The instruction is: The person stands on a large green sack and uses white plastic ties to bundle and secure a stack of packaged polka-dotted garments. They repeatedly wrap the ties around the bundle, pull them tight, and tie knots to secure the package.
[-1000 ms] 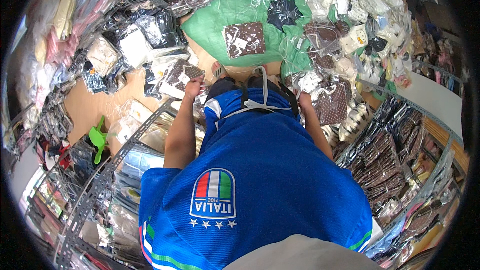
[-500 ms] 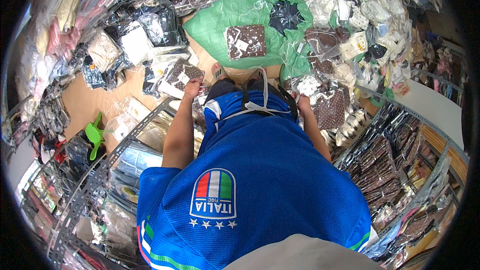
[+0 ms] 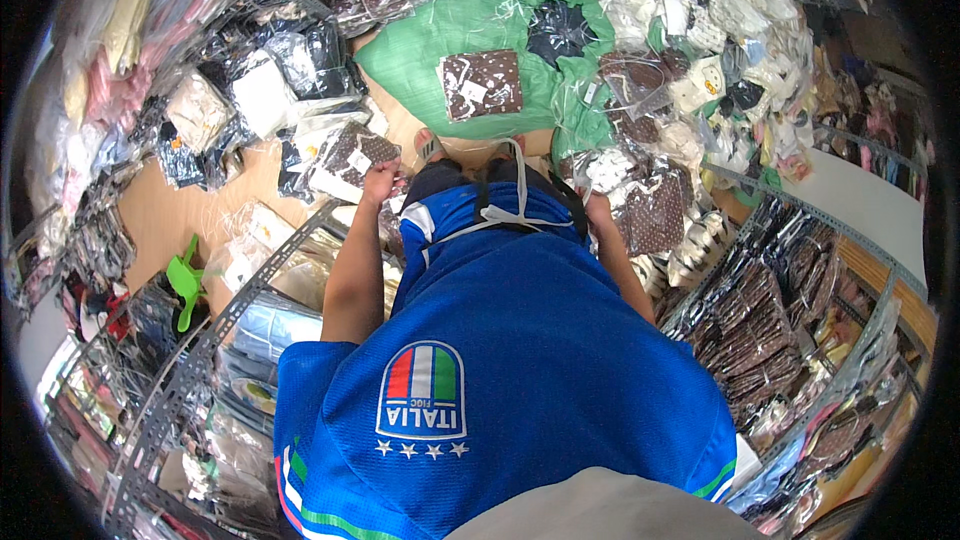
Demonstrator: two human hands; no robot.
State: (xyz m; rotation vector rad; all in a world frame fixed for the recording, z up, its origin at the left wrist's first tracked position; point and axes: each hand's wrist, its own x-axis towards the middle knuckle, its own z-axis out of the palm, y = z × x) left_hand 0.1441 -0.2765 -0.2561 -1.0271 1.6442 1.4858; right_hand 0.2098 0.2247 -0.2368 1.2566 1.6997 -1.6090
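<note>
My left hand is closed in a fist on the edge of a clear plastic packet of brown dotted cloth, held at waist height on my left. My right hand grips the edge of a larger brown dotted packet on my right; its fingers are partly hidden. In front of my feet lies a green plastic sack. A further brown dotted packet and a dark bundle rest on the sack. My blue jersey fills the lower middle of the view.
Metal racks on my left hold bagged garments. Racks on my right carry stacks of brown packets. Heaps of wrapped white, black and brown items ring a patch of wooden floor. A green object hangs at left.
Both hands stay almost where they were, each with its packet. My right hand has dropped very slightly; the view has shifted a little.
</note>
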